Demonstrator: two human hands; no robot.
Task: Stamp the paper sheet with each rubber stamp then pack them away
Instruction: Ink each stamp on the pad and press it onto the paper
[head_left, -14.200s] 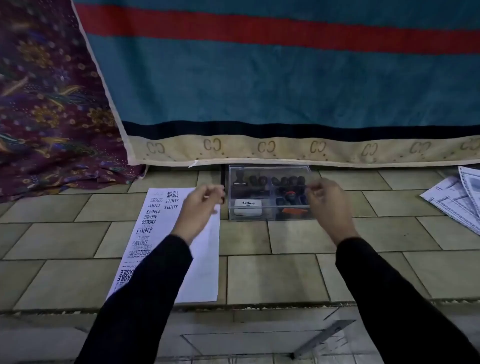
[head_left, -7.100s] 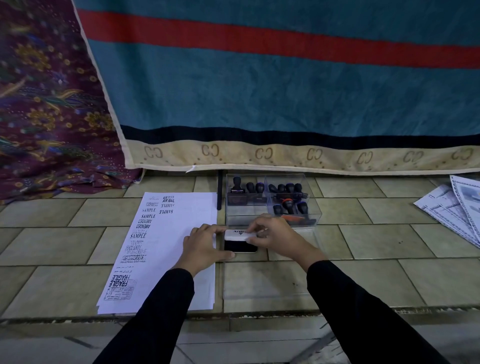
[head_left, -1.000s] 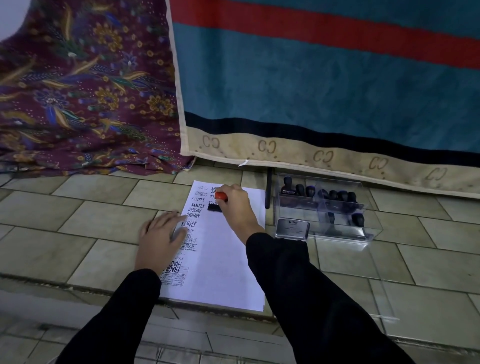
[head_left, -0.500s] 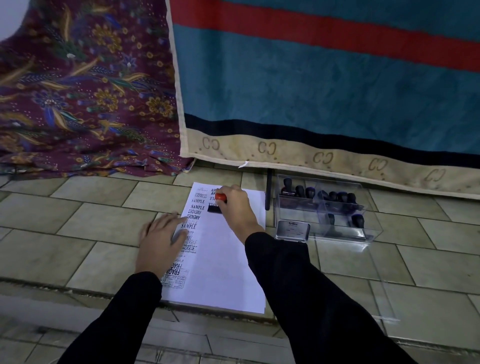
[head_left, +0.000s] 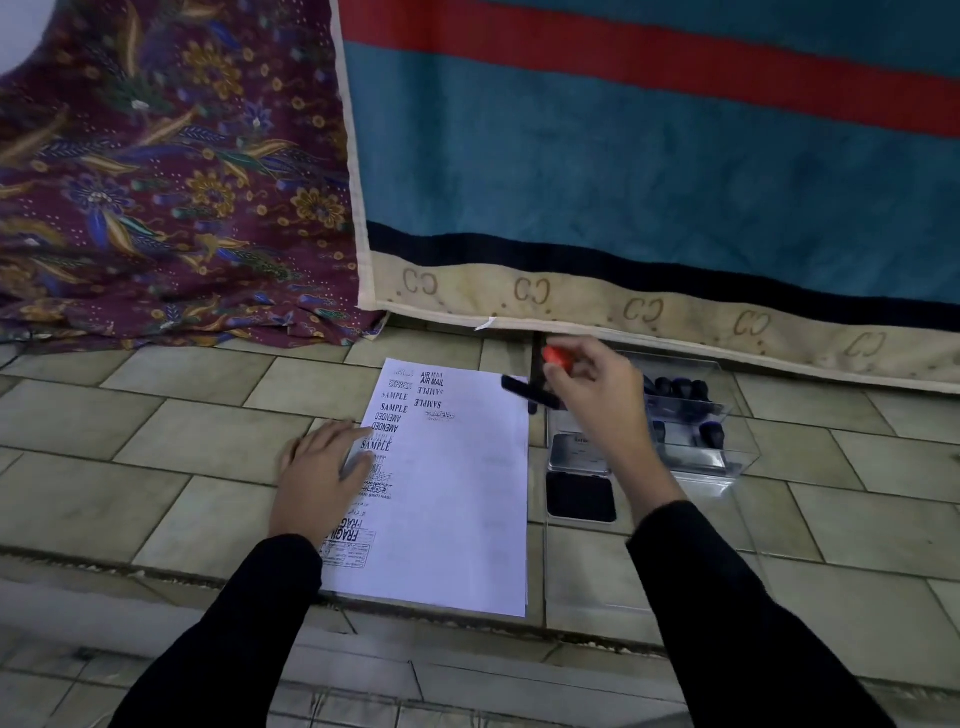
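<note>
**Stamping step, head view, read left to right.**

- **Floral cloth** (head_left: 156, 182): hangs beyond the upper left corner of the paper sheet (head_left: 467, 509). A teal striped cloth (head_left: 623, 171) hangs beyond the sheet's top edge.
- **Left hand** (head_left: 319, 470): lies on the sheet's left edge, half on the tiled floor (head_left: 171, 415). Its fingers are straight and flat, gripping nothing and pinning the sheet down.
- **Paper sheet**: lies flat on the tiles. Printed impressions ("AIR MAIL", "SAMPLE", "AMENDED") run down its left side. Its middle and right side are blank.
- **Red-handled stamp** (head_left: 519, 387): held in the air just off the sheet's upper right corner, tilted, with its dark base clear of the paper.
- **Right hand** (head_left: 592, 397): grasps the stamp, with fingers and thumb curled round the red handle.
- **Ink pad** (head_left: 581, 497): lies open on the tiles just beside the sheet's right edge, its lid folded back.
- **Clear box** (head_left: 727, 457): stands further right of the sheet. Several dark-handled stamps (head_left: 675, 387) stand in its compartments, and how many is too small to tell.

**Step in hand.** The stamping phase appears to be under way, with one stamp out of the box and off the paper. Whether it is headed for the pad, the sheet or the box cannot be told.

**Next move.** If the stamp is spent, it needs setting upright in a free compartment. Another stamp is then taken, pressed squarely on the pad, and brought down flat on a blank area right of the printed columns. The flat hand must hold the sheet so the impression does not smear. Packing away looks some way off.
</note>
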